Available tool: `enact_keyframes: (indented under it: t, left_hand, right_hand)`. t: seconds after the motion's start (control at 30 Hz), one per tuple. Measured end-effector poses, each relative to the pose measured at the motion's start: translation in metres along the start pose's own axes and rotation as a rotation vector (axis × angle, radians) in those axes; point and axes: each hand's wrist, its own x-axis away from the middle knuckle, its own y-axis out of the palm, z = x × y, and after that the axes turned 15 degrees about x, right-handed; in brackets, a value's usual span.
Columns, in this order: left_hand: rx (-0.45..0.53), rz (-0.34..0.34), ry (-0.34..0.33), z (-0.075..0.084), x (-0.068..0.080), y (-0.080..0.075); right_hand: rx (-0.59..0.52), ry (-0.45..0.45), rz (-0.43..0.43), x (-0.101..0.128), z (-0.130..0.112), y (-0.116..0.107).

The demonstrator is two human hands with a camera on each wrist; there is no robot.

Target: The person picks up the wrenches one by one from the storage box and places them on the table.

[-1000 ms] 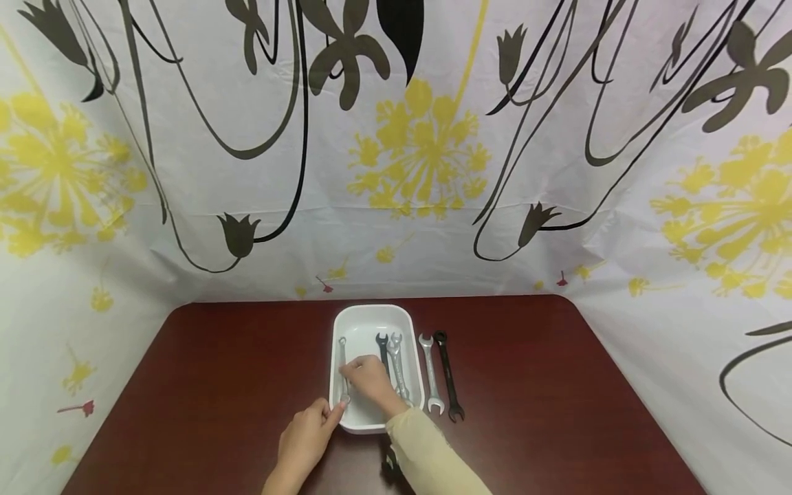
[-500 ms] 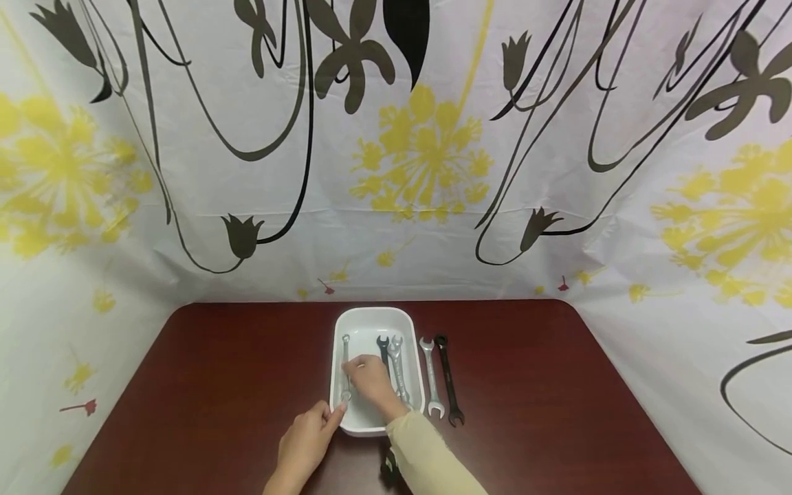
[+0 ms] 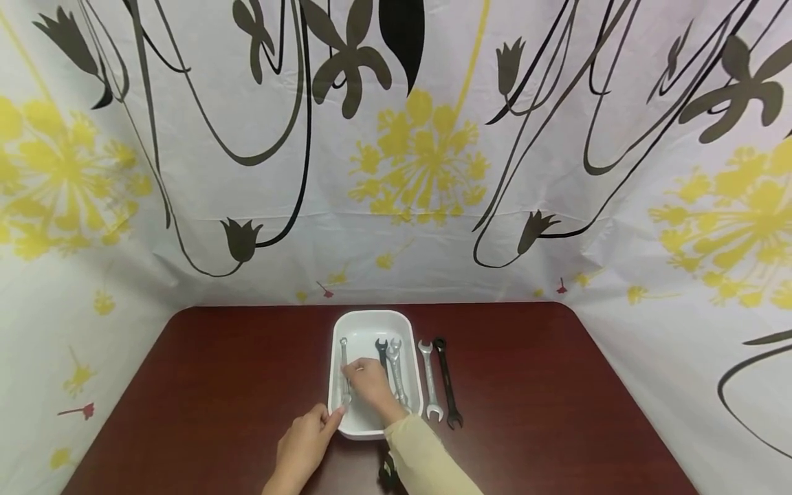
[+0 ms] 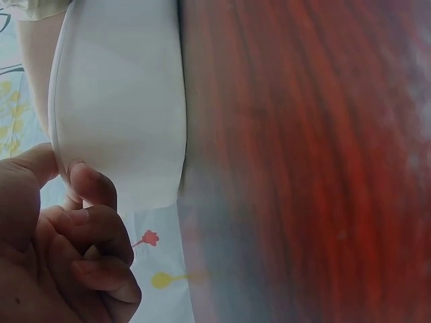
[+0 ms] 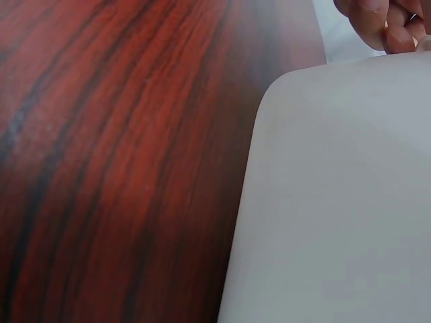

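Observation:
A white tray (image 3: 371,320) sits mid-table. My left hand (image 3: 304,443) grips its near-left corner; in the left wrist view the thumb and index finger (image 4: 91,190) pinch the tray's rim (image 4: 62,145). My right hand (image 3: 370,387) reaches into the tray and pinches a thin silver wrench (image 3: 343,357) lying along its left side. A dark wrench (image 3: 381,348) and another silver wrench (image 3: 396,363) lie in the tray's right half, partly hidden by the hand. The right wrist view shows only the tray's outer wall (image 5: 337,202) and my left fingers (image 5: 380,20).
A silver wrench (image 3: 430,381) and a black wrench (image 3: 447,381) lie side by side on the dark red table (image 3: 557,399), just right of the tray. Flowered white sheets (image 3: 421,158) wall in the table at the back and on both sides.
The right hand and the thin silver wrench have shifted slightly within the tray's left side. The left hand stays at the tray's corner.

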Motion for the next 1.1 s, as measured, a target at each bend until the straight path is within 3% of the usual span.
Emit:
enact_keyframes:
  t: [0.4,0.67,1.1]
  left_hand:
    - [-0.029,0.018,-0.005,-0.004,0.005,0.001]
    - [-0.051,0.035,0.031,0.001,0.004,0.002]
    - [-0.08,0.022,0.019,0.004,0.003,0.001]
  right_hand:
    - [-0.093,-0.004,-0.022,0.004,0.001,0.006]
    - [-0.179,-0.02,-0.003,0.003,-0.003,-0.005]
    - [-0.337,0.008,0.01,0.007,-0.009,-0.064]
